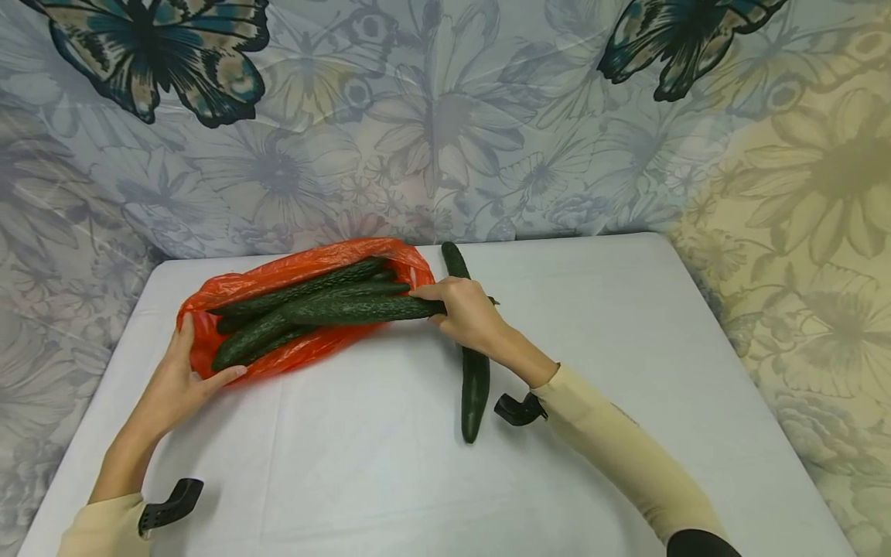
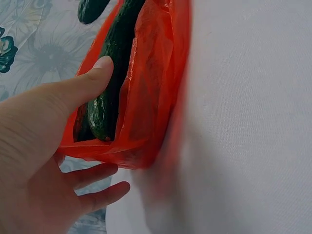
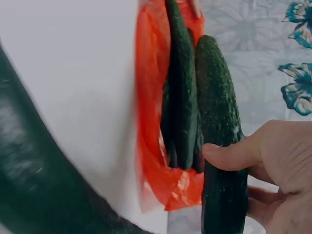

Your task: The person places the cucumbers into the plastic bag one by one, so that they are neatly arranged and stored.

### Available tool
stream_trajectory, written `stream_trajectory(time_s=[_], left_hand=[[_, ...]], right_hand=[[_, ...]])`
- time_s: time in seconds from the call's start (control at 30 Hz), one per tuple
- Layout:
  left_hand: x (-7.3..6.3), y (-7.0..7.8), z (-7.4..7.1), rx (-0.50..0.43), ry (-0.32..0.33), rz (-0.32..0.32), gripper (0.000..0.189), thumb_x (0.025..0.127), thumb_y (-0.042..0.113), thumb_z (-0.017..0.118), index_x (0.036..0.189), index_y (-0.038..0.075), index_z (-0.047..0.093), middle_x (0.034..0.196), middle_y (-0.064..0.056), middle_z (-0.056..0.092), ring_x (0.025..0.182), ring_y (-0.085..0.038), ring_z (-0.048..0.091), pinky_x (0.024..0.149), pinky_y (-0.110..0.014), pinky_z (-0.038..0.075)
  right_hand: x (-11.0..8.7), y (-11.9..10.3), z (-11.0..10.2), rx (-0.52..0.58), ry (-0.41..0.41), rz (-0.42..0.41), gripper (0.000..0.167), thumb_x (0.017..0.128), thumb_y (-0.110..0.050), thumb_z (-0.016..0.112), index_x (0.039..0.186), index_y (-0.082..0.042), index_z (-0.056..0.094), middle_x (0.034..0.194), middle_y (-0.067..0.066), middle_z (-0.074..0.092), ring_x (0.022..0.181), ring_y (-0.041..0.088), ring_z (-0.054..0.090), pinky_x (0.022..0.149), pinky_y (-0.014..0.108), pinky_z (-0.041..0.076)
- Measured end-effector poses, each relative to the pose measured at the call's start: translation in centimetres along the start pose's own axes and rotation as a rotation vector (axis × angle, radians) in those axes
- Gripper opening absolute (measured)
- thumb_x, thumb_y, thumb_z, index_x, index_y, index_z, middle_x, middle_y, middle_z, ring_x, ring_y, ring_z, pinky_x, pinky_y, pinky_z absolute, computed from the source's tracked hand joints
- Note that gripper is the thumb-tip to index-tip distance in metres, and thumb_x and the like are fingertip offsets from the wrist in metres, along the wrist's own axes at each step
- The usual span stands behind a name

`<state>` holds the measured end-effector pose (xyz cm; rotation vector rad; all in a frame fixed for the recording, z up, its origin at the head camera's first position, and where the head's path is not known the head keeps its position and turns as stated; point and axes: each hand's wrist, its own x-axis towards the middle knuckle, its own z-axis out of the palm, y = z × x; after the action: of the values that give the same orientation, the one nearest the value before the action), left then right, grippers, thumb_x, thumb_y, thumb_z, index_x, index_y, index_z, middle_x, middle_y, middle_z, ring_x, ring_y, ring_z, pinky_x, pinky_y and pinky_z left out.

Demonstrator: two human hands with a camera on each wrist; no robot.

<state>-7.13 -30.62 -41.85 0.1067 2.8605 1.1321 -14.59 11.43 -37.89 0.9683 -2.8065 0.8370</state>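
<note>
An orange-red plastic bag [image 1: 306, 267] lies on the left of the table, its upper side open over several dark green cucumbers [image 1: 244, 340]. At the bag's left end rests my left hand [image 1: 174, 387], fingers and thumb spread apart and fairly straight around its corner. In the left wrist view the thumb [image 2: 100, 75] overlaps a cucumber [image 2: 105, 114]. My right hand [image 1: 469, 313] grips one bumpy cucumber [image 1: 362, 309] near its right end; its other end lies above those in the bag. Beneath the right hand, another cucumber [image 1: 476, 394] lies lengthwise on the table, partly hidden.
A white cloth covers the table [image 1: 362, 472]. Behind it hangs a floral fabric [image 1: 445, 139] with printed butterflies. Black curved mounts [image 1: 174, 503] stick out at both wrists.
</note>
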Motion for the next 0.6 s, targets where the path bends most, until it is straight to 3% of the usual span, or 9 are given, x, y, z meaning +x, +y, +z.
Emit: stream_trajectory(time_s=[0.23, 0.5, 0.6], left_hand=[[0.0, -0.2, -0.1, 0.012, 0.008, -0.020, 0.112, 0.090, 0.034, 0.072, 0.153, 0.002, -0.014, 0.159, -0.027, -0.012, 0.143, -0.051, -0.002, 0.106, -0.072, 0.010], [-0.1, -0.3, -0.1, -0.003, 0.035, -0.009, 0.110, 0.090, 0.031, 0.072, 0.153, 0.000, -0.012, 0.159, -0.028, -0.009, 0.143, -0.052, 0.000, 0.108, -0.071, 0.008], [0.1, -0.1, 0.0, -0.002, 0.049, -0.002, 0.109, 0.090, 0.031, 0.072, 0.153, -0.002, -0.011, 0.158, -0.030, -0.008, 0.143, -0.052, 0.001, 0.108, -0.071, 0.008]], right_hand=[[2.1, -0.5, 1.5, 0.012, 0.015, 0.012, 0.051, 0.075, 0.009, 0.077, 0.122, -0.010, 0.071, 0.118, 0.005, 0.070, 0.106, 0.024, 0.066, 0.074, 0.030, 0.050], [5.0, -2.1, 2.6, 0.010, -0.029, -0.039, 0.050, 0.079, 0.007, 0.075, 0.125, -0.012, 0.069, 0.123, 0.003, 0.068, 0.113, 0.022, 0.062, 0.086, 0.032, 0.052], [6.2, -2.6, 2.9, 0.038, -0.041, -0.047, 0.049, 0.080, 0.008, 0.073, 0.125, -0.011, 0.069, 0.124, 0.005, 0.067, 0.112, 0.024, 0.061, 0.083, 0.031, 0.050]])
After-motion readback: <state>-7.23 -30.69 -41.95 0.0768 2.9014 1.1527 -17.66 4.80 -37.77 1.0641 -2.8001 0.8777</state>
